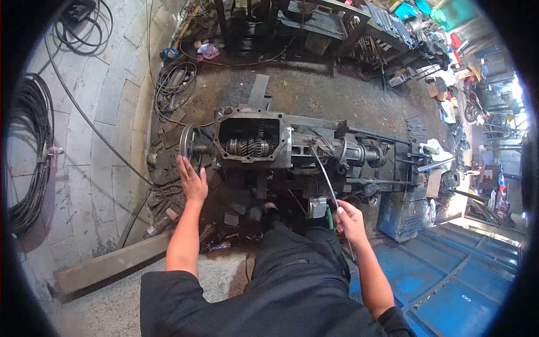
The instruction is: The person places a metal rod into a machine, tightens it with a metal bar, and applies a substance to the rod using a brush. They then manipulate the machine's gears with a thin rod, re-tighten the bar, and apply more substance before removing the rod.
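Observation:
An open gearbox housing (285,151) with toothed gears (250,147) inside lies in front of me. At its left end is a round metal wheel (187,140). My left hand (192,181) is at the lower edge of this wheel, fingers extended and holding nothing. On the right, my right hand (349,221) is closed around a thin rod (327,178) that slants up toward the shaft assembly (351,153). Beside that hand are a small metal box (317,208) and a green piece (329,218).
A wooden beam (112,265) lies at lower left. Coiled cable (33,151) hangs on the left wall. Hoses (174,84) lie beyond the wheel. A metal workbench (359,14) with rods stands at the back, and blue metal panels (449,275) are at lower right.

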`<state>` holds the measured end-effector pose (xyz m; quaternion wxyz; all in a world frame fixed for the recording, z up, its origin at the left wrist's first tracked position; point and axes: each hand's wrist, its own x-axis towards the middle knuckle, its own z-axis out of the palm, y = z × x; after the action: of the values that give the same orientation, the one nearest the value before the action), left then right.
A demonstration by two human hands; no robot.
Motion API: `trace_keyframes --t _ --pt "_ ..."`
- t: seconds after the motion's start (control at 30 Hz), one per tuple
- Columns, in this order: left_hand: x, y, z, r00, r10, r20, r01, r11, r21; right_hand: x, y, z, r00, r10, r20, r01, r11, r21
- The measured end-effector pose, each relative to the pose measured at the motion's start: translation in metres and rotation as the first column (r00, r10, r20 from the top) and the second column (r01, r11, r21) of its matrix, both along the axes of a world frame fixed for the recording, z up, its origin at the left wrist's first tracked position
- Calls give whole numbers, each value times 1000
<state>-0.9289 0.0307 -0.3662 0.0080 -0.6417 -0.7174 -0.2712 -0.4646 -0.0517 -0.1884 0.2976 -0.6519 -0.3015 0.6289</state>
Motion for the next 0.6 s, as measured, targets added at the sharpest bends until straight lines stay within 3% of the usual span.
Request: trace_keyframes --t 0.07,0.2,0.23,0.33,0.37,0.43,0.47,0.53,0.57,0.6 --pt "5 -15 -5 996 36 79 -32 998 -58 -9 -5 11 999 19 -26 -19 1000 -1" --pt "19 -10 32 962 141 233 -135 990 -38 -39 11 36 992 115 53 -122 981 149" --pt "21 -1 40 949 138 282 -161 985 60 -46 17 40 982 176 68 -185 972 147" --pt "5 33 50 946 93 310 -130 986 100 -63 39 38 940 308 146 -334 918 214" --pt "1 46 53 946 96 309 -133 986 103 -69 48 38 884 375 279 -437 874 213" --pt "-4 70 60 984 27 179 -52 989 135 -89 68 61 775 454 439 -559 817 142" --pt "-4 79 62 984 27 178 -52 989 136 -97 75 66 776 454 439 -559 817 143" --pt "-1 92 67 998 28 -51 -29 999 -22 -107 84 69 753 474 457 -559 827 63" --pt "-1 94 59 993 47 -109 -52 998 -42 -109 86 56 802 435 410 -514 852 101" --pt "0 94 59 993 50 -108 -55 998 -40 -111 89 48 800 437 411 -517 850 102"
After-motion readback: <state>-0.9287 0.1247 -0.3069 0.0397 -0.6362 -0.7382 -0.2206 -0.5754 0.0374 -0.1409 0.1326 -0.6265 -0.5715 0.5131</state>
